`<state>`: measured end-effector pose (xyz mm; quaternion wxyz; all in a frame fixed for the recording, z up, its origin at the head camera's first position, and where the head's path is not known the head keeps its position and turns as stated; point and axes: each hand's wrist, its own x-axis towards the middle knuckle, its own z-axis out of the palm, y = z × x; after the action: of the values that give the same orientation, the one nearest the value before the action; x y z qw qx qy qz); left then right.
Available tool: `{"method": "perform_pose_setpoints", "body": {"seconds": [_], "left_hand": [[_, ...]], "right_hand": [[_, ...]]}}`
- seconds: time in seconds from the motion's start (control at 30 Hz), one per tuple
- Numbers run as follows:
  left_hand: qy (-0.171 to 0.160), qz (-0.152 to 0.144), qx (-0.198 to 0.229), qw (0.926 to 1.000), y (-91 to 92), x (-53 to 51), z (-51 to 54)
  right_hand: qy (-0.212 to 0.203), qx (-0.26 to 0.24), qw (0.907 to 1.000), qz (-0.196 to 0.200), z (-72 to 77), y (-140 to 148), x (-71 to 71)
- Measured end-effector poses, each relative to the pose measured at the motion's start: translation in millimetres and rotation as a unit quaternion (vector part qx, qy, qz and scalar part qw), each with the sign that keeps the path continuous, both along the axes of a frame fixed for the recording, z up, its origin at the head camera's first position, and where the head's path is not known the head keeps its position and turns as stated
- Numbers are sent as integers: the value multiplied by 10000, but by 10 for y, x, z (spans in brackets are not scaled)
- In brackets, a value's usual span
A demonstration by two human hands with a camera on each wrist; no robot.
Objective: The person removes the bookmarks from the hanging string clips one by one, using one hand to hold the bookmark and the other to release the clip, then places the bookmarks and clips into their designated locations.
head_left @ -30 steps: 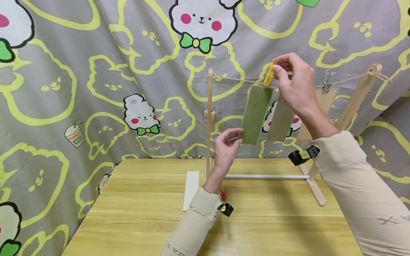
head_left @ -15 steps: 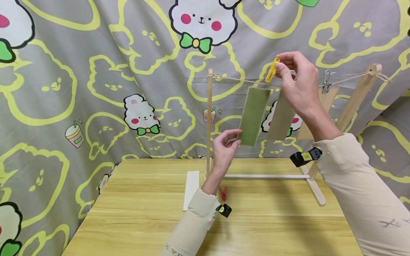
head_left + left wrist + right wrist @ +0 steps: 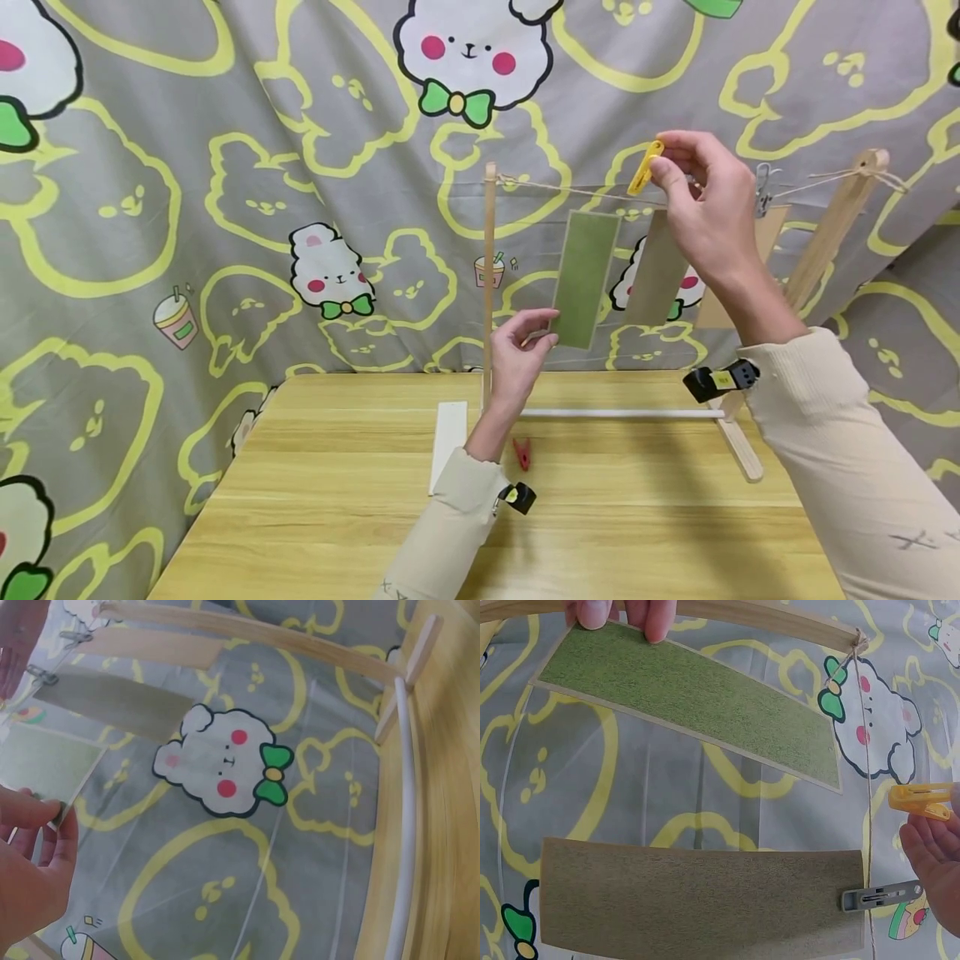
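My left hand [image 3: 516, 358] pinches the lower left edge of a green strip [image 3: 587, 279], which hangs upright from the fingers. In the right wrist view the top end of the green strip [image 3: 697, 701] stands apart from the string [image 3: 868, 742]. My right hand [image 3: 712, 208] holds a yellow clip [image 3: 647, 168] between thumb and fingers, just above the string, with nothing in the clip. A grey-brown strip [image 3: 697, 900] hangs beside it from a grey clip [image 3: 881, 895] on the string.
A wooden post [image 3: 490, 283] and a thicker post [image 3: 840, 225] carry the string; a white rod [image 3: 622, 413] runs low between them. A tan strip [image 3: 772, 229] hangs at the right. On the table [image 3: 315, 500] lie a white strip [image 3: 448, 446] and a red clip [image 3: 522, 454].
The yellow clip has come off the green strip and string, moving up and right with my right hand. My left hand has carried the green strip slightly left and down.
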<state>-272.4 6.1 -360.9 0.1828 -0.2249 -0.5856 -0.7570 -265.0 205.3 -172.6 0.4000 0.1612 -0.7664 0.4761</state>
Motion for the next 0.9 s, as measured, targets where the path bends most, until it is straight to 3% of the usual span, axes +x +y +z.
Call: {"method": "perform_pose_setpoints", "body": {"seconds": [0.2,0.9], "left_hand": [[-103,104,-188,9997,-40,30,-14],[-14,1,-53,10000,-105,97,-46]], "right_hand": [[-2,54,10000,31,-53,18,59],[164,-297,9980,527,-283,69,183]]}}
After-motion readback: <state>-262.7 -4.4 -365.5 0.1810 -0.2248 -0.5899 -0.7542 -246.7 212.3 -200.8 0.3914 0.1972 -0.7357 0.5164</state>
